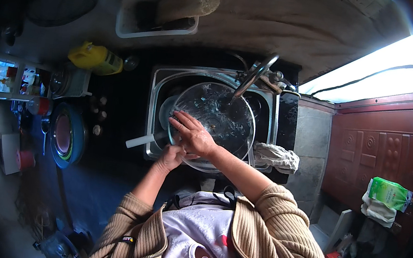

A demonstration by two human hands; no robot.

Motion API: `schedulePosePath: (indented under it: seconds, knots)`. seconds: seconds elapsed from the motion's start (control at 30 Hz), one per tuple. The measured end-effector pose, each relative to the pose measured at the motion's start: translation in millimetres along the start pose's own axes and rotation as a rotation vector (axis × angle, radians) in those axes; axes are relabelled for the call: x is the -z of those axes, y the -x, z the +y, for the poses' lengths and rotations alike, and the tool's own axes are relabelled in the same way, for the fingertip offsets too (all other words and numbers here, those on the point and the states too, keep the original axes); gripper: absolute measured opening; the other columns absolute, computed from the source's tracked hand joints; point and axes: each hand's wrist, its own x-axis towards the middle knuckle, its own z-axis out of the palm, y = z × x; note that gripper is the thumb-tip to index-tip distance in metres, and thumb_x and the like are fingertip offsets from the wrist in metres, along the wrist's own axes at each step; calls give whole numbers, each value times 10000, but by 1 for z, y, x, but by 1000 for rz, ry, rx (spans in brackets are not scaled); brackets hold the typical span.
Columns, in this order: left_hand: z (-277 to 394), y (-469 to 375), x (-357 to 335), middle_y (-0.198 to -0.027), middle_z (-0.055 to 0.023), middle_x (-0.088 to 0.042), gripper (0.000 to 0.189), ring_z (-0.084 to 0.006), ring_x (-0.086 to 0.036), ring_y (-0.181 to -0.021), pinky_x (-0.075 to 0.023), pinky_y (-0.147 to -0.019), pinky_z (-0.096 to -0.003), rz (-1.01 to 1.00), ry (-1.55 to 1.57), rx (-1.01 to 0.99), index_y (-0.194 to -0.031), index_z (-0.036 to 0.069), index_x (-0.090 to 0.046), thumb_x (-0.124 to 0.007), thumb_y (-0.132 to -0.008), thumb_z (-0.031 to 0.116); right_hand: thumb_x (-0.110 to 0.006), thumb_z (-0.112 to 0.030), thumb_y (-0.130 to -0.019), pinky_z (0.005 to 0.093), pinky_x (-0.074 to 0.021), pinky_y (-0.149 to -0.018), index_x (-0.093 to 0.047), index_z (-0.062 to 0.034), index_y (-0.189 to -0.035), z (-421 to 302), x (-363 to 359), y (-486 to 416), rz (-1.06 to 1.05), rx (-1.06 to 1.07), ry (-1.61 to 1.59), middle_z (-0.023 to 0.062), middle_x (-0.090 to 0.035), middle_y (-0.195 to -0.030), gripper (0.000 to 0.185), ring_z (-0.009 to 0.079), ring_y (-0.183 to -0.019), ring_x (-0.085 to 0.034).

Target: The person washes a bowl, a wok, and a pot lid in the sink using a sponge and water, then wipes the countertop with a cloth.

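Note:
A large round clear glass piece (225, 131), a lid or a shallow bowl, lies tilted over the stainless steel sink (153, 96). Water and splashes cover its surface. My left hand (172, 157) grips its near left rim. Over the glass, just inside that rim, my right hand (195, 137) lies with its fingers apart, wet and partly covering the left hand's fingertips. The tap (252, 79) arches over the glass from the back right; whether a stream runs is hard to tell. A pale round dish (166, 112) shows partly beneath the glass on the left.
A white handle (140, 141) juts over the sink's left edge. A crumpled grey-white cloth (276, 157) hangs on the right edge. Left of the sink are a yellow jug (96, 58) and stacked basins (68, 136). A plastic tray (156, 33) is at the back; a red door (380, 148) stands right.

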Motion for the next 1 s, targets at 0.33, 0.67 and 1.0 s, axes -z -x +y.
schedulePosePath:
  seconds: [0.33,0.67,1.0]
  knots:
    - [19,1,-3,-1592,-224,-334,786,-457,-510,-1325,-488,-1046,-577,46,50,-249,-1616,336,-105,-538,-966,252,-597,-113,-895,478,-363,-1167,-468,-149,-1500,45,6,92,-135,-221,148,186,-458,-1515,619,379,-1413,-429]
    - [17,19,-9,-1561,-230,-376,672,-498,-549,-1272,-551,-973,-562,14,70,-184,-1598,393,-125,-499,-1041,426,-578,-73,-849,498,-346,-1157,-448,-103,-1492,93,21,-5,36,-287,396,157,-417,-1553,657,362,-1410,-415]
    - [40,4,-40,-1390,-153,-534,742,-232,-602,-1154,-551,-932,-419,337,-254,-196,-1618,205,-147,-586,-1030,318,-769,-98,-695,463,-469,-1041,-406,5,-1464,-48,23,38,-105,-213,27,239,-498,-1399,857,406,-1195,-550]
